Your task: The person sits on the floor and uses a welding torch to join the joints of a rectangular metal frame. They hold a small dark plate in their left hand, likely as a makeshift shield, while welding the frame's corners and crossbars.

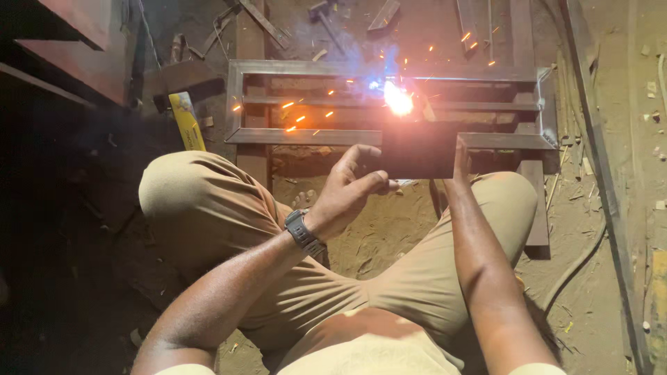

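The person's knees [208, 201], in tan trousers, fill the foreground above a sandy dirt floor [389, 229]. The left hand [345, 191] grips a dark shield plate [417, 149]. The right hand [460, 156] is mostly hidden; its grip cannot be determined. Beyond the plate, a welding arc [398, 101] sparks on a rectangular steel frame [306, 137].

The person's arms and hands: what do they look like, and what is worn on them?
Both forearms are bare; only pale short sleeve edges show at the bottom of the picture. The left hand has no glove, and its wrist carries a dark wristwatch with a grey band. The right hand is mostly hidden behind a dark rectangular plate; no glove or ring can be seen.
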